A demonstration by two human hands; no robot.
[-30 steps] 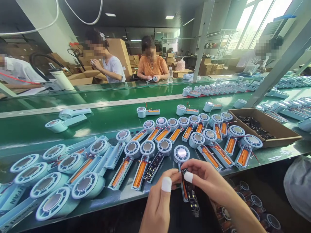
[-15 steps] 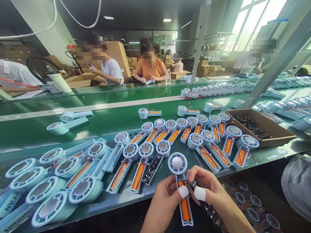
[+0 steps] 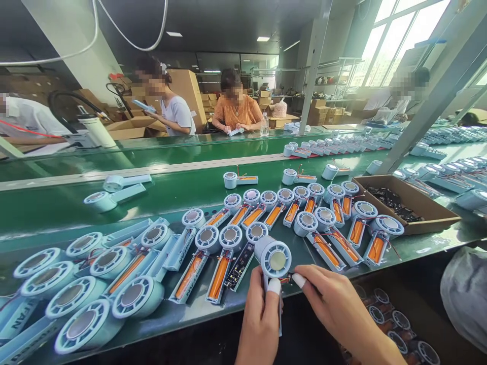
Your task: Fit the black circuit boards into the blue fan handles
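Note:
My left hand grips a light-blue handheld fan by its handle, thumb on the front just below the round head. The fan is turned so that the handle shows mostly edge-on. Thin red wires come out beside the handle and run to the fingertips of my right hand, which pinches their end. A small dark piece sits at those fingertips, too little to name. Both thumbs wear white coverings. Behind the fan, a black circuit board lies in the handle of another fan.
Rows of unfinished fans with orange batteries cover the bench around my hands. A cardboard box of black circuit boards stands at the right. More fans rest on the green belt. Several people sit across it.
The fan has turned in my left hand, from its open battery side to nearly edge-on. My right hand has shifted slightly right, and the circuit board near it no longer shows.

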